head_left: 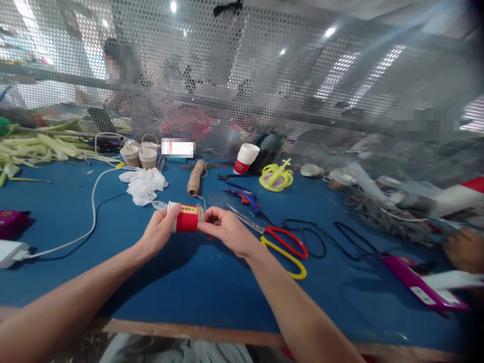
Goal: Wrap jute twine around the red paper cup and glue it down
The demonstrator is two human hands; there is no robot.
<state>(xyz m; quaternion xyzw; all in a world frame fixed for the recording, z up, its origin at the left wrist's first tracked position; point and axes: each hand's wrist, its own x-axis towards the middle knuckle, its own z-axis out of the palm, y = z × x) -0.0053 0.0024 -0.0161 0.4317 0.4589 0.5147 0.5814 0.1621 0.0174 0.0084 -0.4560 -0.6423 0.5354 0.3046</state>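
A red paper cup (187, 222) with a cream label lies sideways above the blue table. My left hand (161, 229) is closed around its white rim end. At the cup's base end, where a band of beige twine shows, my right hand (221, 227) is pinched with thumb and fingers. A thin strand runs there from a roll of twine (195, 177) just beyond; the fingers partly hide its end. Right of my right hand lie open scissors (264, 230) with red and yellow handles. A blue glue gun (245, 198) rests behind them.
A crumpled white plastic bag (144, 185), twine-wrapped cups (148, 155), stacked red-and-white cups (245, 159) and a yellow crown-shaped piece (276, 176) stand farther back. Cables cross both sides. A purple power strip (423, 282) and another person's hand (465, 249) are at right. Perforated metal screen (227, 65) behind.
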